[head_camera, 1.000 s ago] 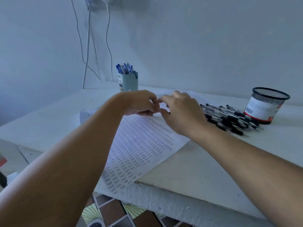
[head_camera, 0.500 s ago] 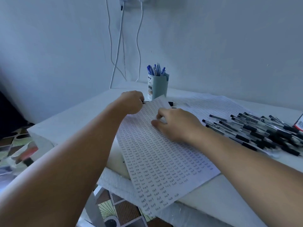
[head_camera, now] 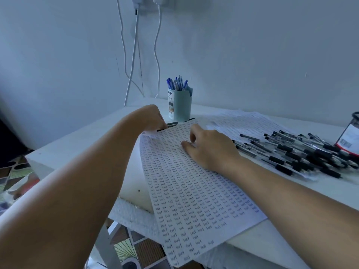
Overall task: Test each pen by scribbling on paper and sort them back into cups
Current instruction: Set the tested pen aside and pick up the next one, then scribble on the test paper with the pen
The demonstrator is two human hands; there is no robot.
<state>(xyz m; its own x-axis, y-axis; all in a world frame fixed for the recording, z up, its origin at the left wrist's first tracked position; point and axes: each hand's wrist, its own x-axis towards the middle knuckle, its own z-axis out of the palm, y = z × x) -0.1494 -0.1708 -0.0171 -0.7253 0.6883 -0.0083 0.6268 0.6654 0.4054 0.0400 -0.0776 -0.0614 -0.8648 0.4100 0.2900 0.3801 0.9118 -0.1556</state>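
Observation:
A white paper sheet [head_camera: 192, 195] covered in rows of small written words lies on the table and hangs over its front edge. My left hand [head_camera: 150, 118] grips a black pen [head_camera: 172, 124] at the sheet's far left corner, close to a pale blue cup [head_camera: 179, 105] full of blue pens. My right hand [head_camera: 211, 150] rests on the sheet with fingers loosely bent, holding nothing. A pile of several black pens [head_camera: 303, 154] lies to the right, beside a black mesh cup [head_camera: 349, 136] with a white and red label.
The white table [head_camera: 81, 146] stands against a pale wall; two cables [head_camera: 136, 55] hang from plugs above the blue cup. More written sheets [head_camera: 252, 125] lie behind my right hand. Patterned floor tiles [head_camera: 134, 247] show below the table's front edge.
My hands have parted: the left carried the black pen away toward the blue cup, while the right stayed down on the sheet. The view swung left, pushing the mesh cup to the right edge.

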